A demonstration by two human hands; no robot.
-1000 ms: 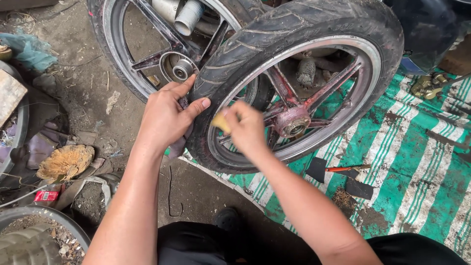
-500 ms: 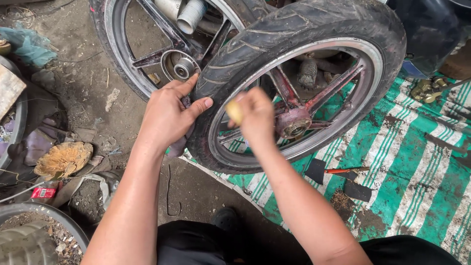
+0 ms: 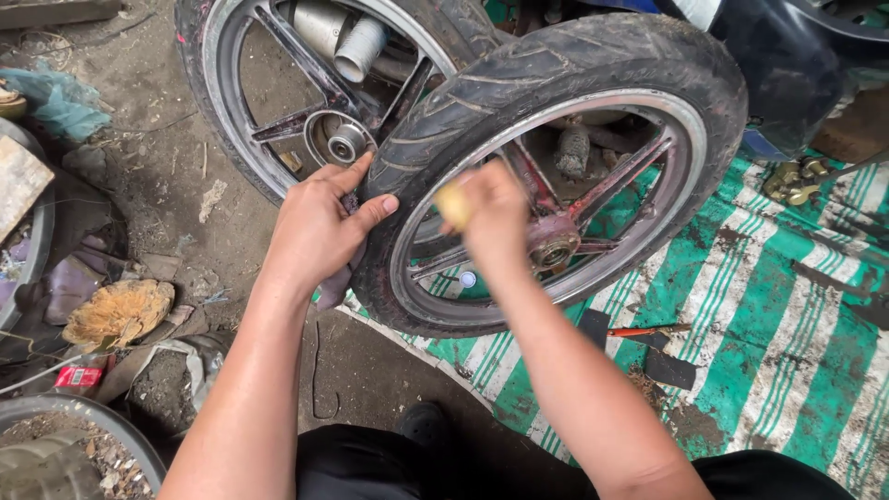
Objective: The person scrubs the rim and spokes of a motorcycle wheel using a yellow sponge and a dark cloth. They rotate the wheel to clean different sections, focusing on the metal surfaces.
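Two motorcycle wheels fill the upper part of the view: the nearer wheel (image 3: pixel 556 167), its black tyre mounted on a silver rim with red-stained spokes, stands upright on a green-and-white striped tarpaulin (image 3: pixel 778 343), and a second wheel (image 3: pixel 306 102) with a silver rim and dark spokes stands just behind it on bare dirt, with one chrome exhaust pipe (image 3: pixel 347 42) showing through its spokes. The two wheels overlap, the nearer tyre crossing in front of the rear one. The left hand (image 3: pixel 319 231) rests on the outer tread of the nearer tyre, fingers spread and wrapped loosely over the rubber, thumb pointing up, with a scrap of dark cloth (image 3: pixel 335 282) caught under the palm. The right hand (image 3: pixel 495 213) is inside the rim near the hub (image 3: pixel 553 250), fingers curled tight around one small yellow lump (image 3: pixel 454 206), blurred, held against the inner edge of the tyre; what the lump is made of cannot be told. On the tarpaulin lies one orange-handled tool (image 3: pixel 648 330) beside two dark flat scraps, and a cluster of brass-coloured fittings (image 3: pixel 795 180) sits at the far right. On the dirt to the left lie one tan fibrous wad (image 3: pixel 116 313) and one small red packet (image 3: pixel 79 376).
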